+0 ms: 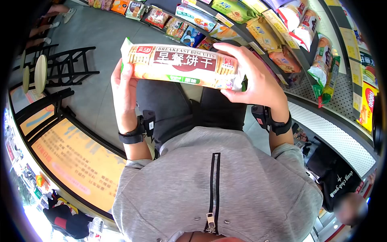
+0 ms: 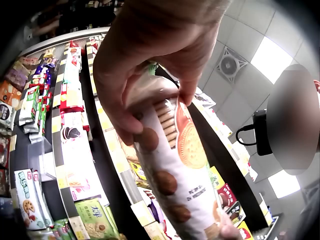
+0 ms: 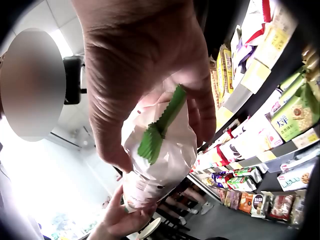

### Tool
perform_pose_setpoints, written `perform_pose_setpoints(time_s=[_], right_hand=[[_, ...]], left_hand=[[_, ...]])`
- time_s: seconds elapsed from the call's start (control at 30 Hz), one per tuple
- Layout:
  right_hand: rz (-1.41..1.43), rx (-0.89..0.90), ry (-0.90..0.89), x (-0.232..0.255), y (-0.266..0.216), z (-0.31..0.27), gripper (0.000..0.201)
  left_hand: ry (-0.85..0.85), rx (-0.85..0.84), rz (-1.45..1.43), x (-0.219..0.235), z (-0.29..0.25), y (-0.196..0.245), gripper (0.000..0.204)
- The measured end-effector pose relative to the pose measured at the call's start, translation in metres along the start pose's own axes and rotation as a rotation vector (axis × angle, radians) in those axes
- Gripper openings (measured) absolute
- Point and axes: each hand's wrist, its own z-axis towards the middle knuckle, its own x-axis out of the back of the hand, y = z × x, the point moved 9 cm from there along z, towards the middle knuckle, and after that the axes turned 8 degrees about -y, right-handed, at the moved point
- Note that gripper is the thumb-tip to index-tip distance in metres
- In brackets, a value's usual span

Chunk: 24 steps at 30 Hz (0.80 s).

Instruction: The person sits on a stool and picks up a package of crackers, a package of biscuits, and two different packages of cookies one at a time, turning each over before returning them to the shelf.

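A long pack of breakfast biscuits (image 1: 181,64) is held up level between both hands, its printed front facing the head camera. My left hand (image 1: 124,86) grips its left end, thumb on the front. Around the right end curl the thumb and fingers of my right hand (image 1: 258,78). The left wrist view shows the left hand (image 2: 155,60) pinching the pack (image 2: 175,165), whose side has biscuit pictures. In the right wrist view, the right hand (image 3: 150,65) holds the crimped end of the pack (image 3: 160,155), with its green seal between thumb and fingers.
Shelves (image 1: 340,109) of packaged snacks curve across the top and right. Black chairs (image 1: 76,60) and a table with an orange printed top (image 1: 80,161) stand at left. Other people's legs (image 1: 44,30) show at the top left, and a blurred head (image 1: 350,208) at the lower right.
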Motion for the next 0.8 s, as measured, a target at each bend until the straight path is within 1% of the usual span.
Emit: perform_pose_setpoints(time_s=[0.03,0.1,0.13,0.17,0.23,0.27,0.3,0.33,0.37,0.4,0.43,0.47,0.5,0.57,0.67,0.73,0.77,0.8], right_hand=[[0.0,0.002,-0.004,-0.001,0.003,0.001,0.066],[0.005,0.027,0.132,0.008,0.008,-0.001,0.066],[0.059,-0.055,0.159,0.011,0.017,-0.004,0.067],[0.202,-0.105,0.232,0.011,0.03,-0.008,0.066],[0.569,-0.195,0.289,0.005,0.052,-0.013,0.061],[0.57,-0.191,0.285,0.001,0.054,-0.012,0.061],[0.727,-0.12,0.292,-0.003,0.054,-0.01,0.057],[0.882,-0.046,0.297,-0.007,0.053,-0.008,0.054],[0.886,-0.044,0.292,-0.011,0.055,-0.009,0.054],[0.822,-0.1,0.253,-0.017,0.061,-0.01,0.051],[0.757,-0.156,0.216,-0.021,0.064,-0.01,0.048],[0.701,-0.165,0.25,-0.016,0.063,-0.01,0.046],[0.7,-0.162,0.25,-0.014,0.061,-0.01,0.046],[0.681,-0.13,0.281,-0.007,0.059,-0.01,0.046],[0.672,-0.136,0.308,0.0,0.06,-0.015,0.048],[0.653,-0.121,0.319,0.002,0.062,-0.018,0.051],[0.654,-0.123,0.319,0.002,0.064,-0.019,0.051],[0.643,-0.128,0.317,0.003,0.064,-0.019,0.051]], left_hand=[[0.004,0.0,-0.002,0.0,-0.002,0.0,0.051],[0.044,-0.017,0.083,0.003,-0.006,0.003,0.047],[0.045,-0.017,0.084,0.005,-0.007,0.002,0.047],[0.064,-0.049,0.063,0.008,-0.007,0.004,0.046],[0.089,-0.085,0.043,0.009,-0.007,0.006,0.045],[0.127,-0.086,-0.056,0.009,-0.008,0.006,0.045],[0.164,-0.085,-0.153,0.01,-0.01,0.005,0.046],[0.169,-0.085,-0.149,0.011,-0.011,0.004,0.046],[0.138,-0.076,-0.077,0.009,-0.012,0.004,0.046],[0.108,-0.067,-0.005,0.007,-0.012,0.004,0.047],[0.112,-0.07,-0.002,0.006,-0.013,0.005,0.047],[0.076,-0.055,0.039,0.0,-0.014,0.008,0.048],[0.038,-0.041,0.078,-0.007,-0.013,0.011,0.05],[0.065,-0.028,0.082,-0.011,-0.016,0.016,0.052],[0.012,0.006,0.086,-0.015,-0.017,0.013,0.052],[-0.061,-0.007,0.05,-0.02,-0.017,0.013,0.056],[-0.062,-0.005,0.05,-0.02,-0.017,0.013,0.056],[-0.054,0.002,0.118,-0.019,-0.017,0.013,0.055]])
